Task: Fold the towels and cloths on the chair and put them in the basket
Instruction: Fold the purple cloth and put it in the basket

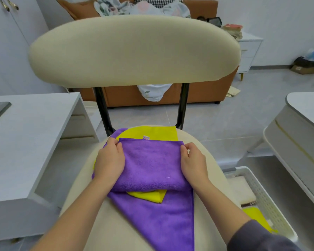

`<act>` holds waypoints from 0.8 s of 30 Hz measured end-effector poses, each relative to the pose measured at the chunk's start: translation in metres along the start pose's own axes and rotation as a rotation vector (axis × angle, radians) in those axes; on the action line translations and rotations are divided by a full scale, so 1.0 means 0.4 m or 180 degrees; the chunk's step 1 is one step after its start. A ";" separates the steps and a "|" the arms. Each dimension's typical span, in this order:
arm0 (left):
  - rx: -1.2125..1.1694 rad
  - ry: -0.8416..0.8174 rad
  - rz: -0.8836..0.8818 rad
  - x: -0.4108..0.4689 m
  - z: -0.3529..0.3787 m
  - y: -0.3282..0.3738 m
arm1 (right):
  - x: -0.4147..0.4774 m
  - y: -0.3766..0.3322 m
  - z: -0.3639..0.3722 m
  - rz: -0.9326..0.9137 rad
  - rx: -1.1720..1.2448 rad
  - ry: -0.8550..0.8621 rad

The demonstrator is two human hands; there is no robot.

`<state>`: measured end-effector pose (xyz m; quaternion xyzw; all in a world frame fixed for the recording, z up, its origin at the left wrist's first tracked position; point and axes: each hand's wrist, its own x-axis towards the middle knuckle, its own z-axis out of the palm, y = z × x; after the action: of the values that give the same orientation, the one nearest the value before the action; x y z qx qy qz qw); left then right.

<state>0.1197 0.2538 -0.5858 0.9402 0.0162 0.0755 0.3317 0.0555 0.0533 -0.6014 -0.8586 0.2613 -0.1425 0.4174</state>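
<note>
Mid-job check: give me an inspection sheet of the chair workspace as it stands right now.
Surface: cream chair seat, mostly covered by cloths.
Job's things: top purple cloth is folded and lies on a yellow cloth and a second purple cloth spread flat. The white basket on the floor at right holds a yellow piece and a beige towel.
Clutter: nothing seen on the seat.
Grippers: left hand and right hand each pinch a far corner of the top purple cloth.
Cables: nothing seen.
Surroundings: white desk at left, white table at right, orange sofa behind the chair.
</note>
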 end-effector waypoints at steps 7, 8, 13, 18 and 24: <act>-0.0378 -0.0427 -0.0455 0.024 -0.008 -0.004 | 0.013 -0.007 -0.008 0.0234 0.0042 -0.0306; -0.0592 -0.0581 -0.0618 0.031 -0.020 -0.008 | 0.017 -0.008 -0.014 0.0278 0.0141 -0.0386; -0.1580 -0.1258 -0.1412 -0.010 -0.093 -0.011 | 0.009 -0.015 -0.070 0.0876 0.1051 -0.0953; -0.1426 -0.1315 -0.1258 -0.074 -0.122 -0.033 | -0.047 0.004 -0.099 0.0308 0.0848 -0.0626; -0.0952 -0.1512 -0.0617 -0.106 -0.133 -0.049 | -0.124 0.017 -0.079 -0.1261 -0.0728 -0.1071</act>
<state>0.0700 0.2988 -0.5627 0.8664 0.0165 -0.1770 0.4667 -0.0022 0.0576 -0.5887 -0.9460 0.0299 -0.0463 0.3194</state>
